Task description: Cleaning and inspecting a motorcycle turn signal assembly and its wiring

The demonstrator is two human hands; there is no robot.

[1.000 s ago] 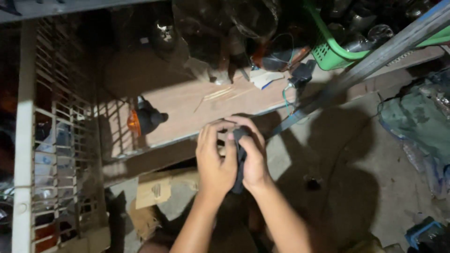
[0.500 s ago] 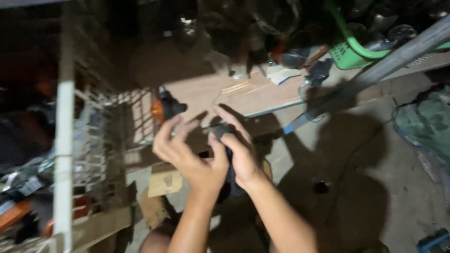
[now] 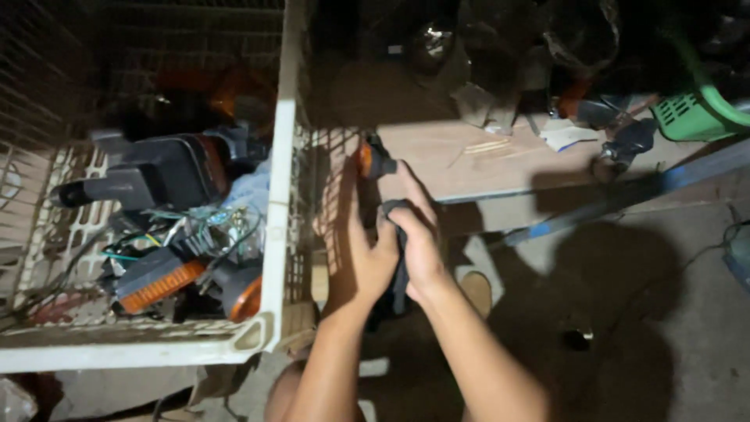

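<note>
Left hand (image 3: 361, 252) and right hand (image 3: 416, 244) together (fingers curled), forearms converging.
</note>
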